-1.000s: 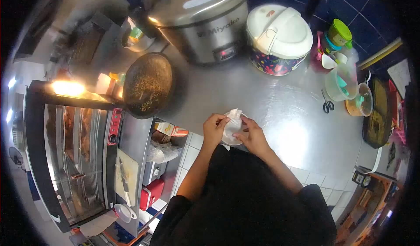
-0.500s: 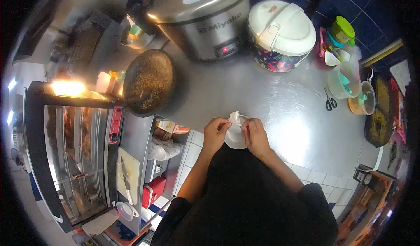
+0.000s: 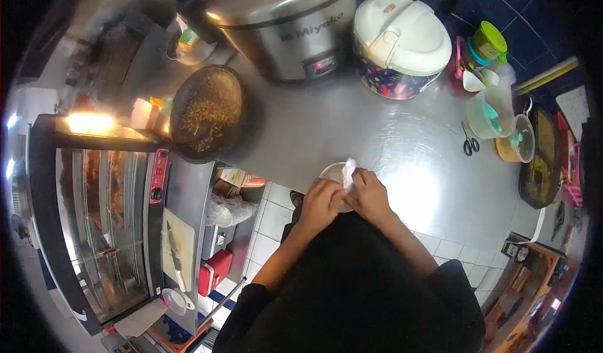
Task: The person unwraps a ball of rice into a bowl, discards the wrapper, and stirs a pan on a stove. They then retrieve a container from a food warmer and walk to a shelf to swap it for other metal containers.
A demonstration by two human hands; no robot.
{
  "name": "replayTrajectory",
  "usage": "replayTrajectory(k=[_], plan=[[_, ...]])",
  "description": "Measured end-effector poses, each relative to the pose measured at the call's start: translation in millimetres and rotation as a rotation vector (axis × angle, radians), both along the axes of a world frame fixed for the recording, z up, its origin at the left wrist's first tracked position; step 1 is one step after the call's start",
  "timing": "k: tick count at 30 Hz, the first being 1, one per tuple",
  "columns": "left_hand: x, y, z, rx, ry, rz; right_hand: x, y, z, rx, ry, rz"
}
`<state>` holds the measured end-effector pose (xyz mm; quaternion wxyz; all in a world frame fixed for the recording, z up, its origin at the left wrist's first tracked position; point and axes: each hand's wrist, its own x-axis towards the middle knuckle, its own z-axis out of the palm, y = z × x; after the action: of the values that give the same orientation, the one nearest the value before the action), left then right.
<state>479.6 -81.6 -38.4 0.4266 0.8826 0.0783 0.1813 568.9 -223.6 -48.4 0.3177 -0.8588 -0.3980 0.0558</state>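
Observation:
Close to my body, at the front edge of the steel table, is a small round whitish bowl point(image 3: 332, 173). My right hand point(image 3: 370, 197) has its fingers closed on a crumpled white piece point(image 3: 348, 172), thin like tissue or plastic film, which sticks up above the bowl's rim. Just left of it, my left hand point(image 3: 322, 203) is closed over the bowl, its fingertips meeting those of the right. Whatever the left fingers pinch is hidden. Both hands cover much of the bowl, and its contents cannot be made out.
A large steel Miyako cooker point(image 3: 308, 39) and a white-lidded container point(image 3: 402, 39) stand at the back. A dark round pan point(image 3: 207, 111) is at left, beside a lit glass warming cabinet point(image 3: 103, 215). Scissors point(image 3: 469, 141) and plastic tubs point(image 3: 490, 114) lie at right. A knife point(image 3: 176, 259) rests on a cutting board.
My left hand has moved right, over the bowl and against the right fingers. The white piece has shifted right and now stands upright by my right fingers. The whole view has shifted slightly.

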Motion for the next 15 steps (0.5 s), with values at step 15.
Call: replayTrajectory(k=[15], plan=[[-23.3,-12.5,-15.2,-0.367,0.234,0.138,2.4,-20.5,12.7,-0.175,0.187,0.140]])
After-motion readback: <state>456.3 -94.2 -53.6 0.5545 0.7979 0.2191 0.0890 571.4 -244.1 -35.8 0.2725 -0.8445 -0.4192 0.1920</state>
